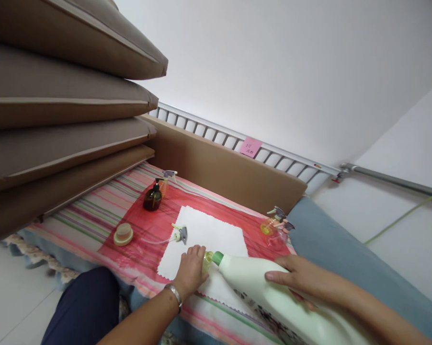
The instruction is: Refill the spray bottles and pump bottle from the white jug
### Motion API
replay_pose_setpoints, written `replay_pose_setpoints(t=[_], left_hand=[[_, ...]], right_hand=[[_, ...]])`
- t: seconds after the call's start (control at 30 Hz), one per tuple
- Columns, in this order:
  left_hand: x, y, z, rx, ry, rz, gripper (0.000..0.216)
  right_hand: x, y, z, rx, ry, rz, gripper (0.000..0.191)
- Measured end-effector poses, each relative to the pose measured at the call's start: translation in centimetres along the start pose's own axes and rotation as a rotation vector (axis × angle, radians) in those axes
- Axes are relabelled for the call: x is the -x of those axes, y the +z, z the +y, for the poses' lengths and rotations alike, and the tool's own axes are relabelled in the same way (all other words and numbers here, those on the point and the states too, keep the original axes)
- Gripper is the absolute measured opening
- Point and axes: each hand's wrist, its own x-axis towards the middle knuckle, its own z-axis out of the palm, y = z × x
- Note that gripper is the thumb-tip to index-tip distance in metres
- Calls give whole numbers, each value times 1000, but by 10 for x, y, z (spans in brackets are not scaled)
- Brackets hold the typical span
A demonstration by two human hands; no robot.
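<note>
My right hand (298, 275) grips a large white bottle (269, 292) with a green neck, tilted so its mouth points left. My left hand (190, 270) wraps around a small clear yellowish bottle (208, 258) held right at the big bottle's mouth, over a white cloth (209, 235). A silver bracelet circles my left wrist. A detached spray head (180, 235) with a thin tube lies on the cloth just beyond my left hand.
A red sheet (158, 225) covers a striped mat. On it stand a brown pump bottle (153, 197), a round pale lid (123, 234), a small sprayer at the back (169, 174) and clear spray bottles (276, 224). Brown cushions (58, 110) are stacked at left; a cardboard panel (219, 170) stands behind.
</note>
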Motion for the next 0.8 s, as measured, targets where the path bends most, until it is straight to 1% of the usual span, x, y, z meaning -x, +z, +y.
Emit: replay_pose_setpoints(t=[0.17, 0.37, 0.57, 0.8], left_hand=[[1, -3, 1, 2, -7, -10, 62], [1, -5, 3, -1, -21, -31, 62], [1, -7, 4, -3, -21, -31, 62], [0, -6, 3, -3, -14, -31, 62]], right_hand=[[-2, -2, 1, 0, 4, -20, 28], [0, -2, -2, -4, -2, -1, 29], [3, -2, -7, 7, -4, -10, 28], [1, -2, -5, -1, 0, -11, 29]])
